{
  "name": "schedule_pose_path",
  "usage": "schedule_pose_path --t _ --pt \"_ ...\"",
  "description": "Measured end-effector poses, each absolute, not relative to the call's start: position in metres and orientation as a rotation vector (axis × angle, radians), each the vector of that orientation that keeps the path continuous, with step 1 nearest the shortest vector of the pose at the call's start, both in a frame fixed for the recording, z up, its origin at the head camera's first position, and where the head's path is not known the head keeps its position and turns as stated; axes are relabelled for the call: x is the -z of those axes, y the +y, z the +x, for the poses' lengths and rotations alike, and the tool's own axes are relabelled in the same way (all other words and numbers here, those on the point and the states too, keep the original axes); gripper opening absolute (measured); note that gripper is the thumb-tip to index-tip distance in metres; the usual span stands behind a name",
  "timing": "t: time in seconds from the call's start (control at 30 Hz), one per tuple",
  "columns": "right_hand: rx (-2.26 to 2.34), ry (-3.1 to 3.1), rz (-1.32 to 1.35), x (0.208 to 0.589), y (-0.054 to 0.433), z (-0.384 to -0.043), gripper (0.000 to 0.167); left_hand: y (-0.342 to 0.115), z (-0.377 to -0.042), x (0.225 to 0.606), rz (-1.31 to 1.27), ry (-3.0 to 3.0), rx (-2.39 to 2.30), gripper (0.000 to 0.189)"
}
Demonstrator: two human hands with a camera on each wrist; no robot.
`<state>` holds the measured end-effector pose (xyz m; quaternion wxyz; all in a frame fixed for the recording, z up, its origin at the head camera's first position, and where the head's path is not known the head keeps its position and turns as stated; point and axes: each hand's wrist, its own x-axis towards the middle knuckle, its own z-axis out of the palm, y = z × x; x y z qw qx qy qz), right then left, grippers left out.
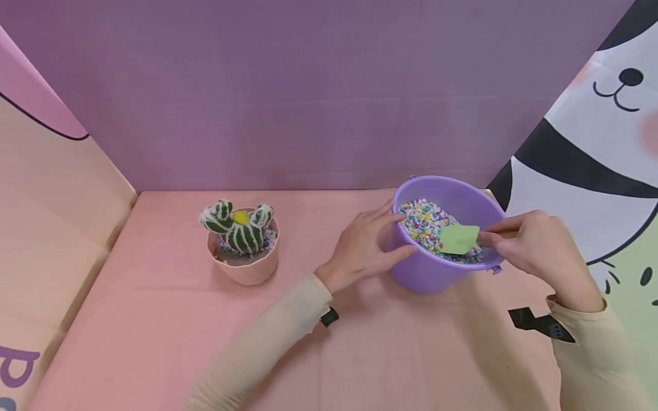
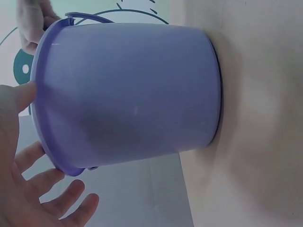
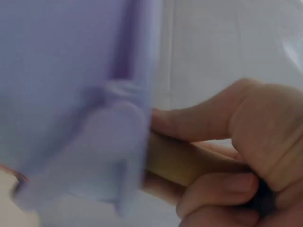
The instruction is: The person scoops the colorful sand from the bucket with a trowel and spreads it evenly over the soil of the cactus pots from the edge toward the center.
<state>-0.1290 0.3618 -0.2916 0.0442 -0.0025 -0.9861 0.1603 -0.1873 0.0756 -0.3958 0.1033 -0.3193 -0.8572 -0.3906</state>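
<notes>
Pink tabletop (image 1: 164, 319) before purple backdrop (image 1: 319, 97)

Pink worktop (image 1: 154, 342). Peach cactus pot (image 1: 252, 273) sits toward back-left corner, off the left edge. Purple bucket (image 1: 429, 278) stands near back edge, by back-right corner.

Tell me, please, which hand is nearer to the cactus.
Left. The left hand touches the bucket, right of the cactus; the right hand, gripping the scoop, is farther right, across the bucket.
</notes>
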Motion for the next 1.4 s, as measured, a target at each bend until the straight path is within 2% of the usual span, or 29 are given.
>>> schedule_pose_path --t 0.2,0.53,0.63,0.9,1.4 --pt "-0.684 -3.045 -0.129 0.308 0.360 -0.137 0.046 0.072 -0.187 0.392 -0.938 -2.524 1.159 0.066" --pt "-0.941 -2.983 -0.295 0.301 0.383 -0.123 0.054 0.076 -0.187 0.394 -0.951 -2.512 1.191 0.067" --pt "-1.073 -2.935 -0.316 0.303 0.388 -0.120 0.048 0.076 -0.187 0.395 -0.951 -2.499 1.212 0.067" --pt "-1.514 -2.681 -0.272 0.317 0.393 -0.114 0.016 0.078 -0.184 0.395 -0.948 -2.503 1.249 0.067" --pt "-1.603 -2.604 -0.237 0.319 0.395 -0.113 0.013 0.078 -0.182 0.395 -0.897 -2.515 1.253 0.066"
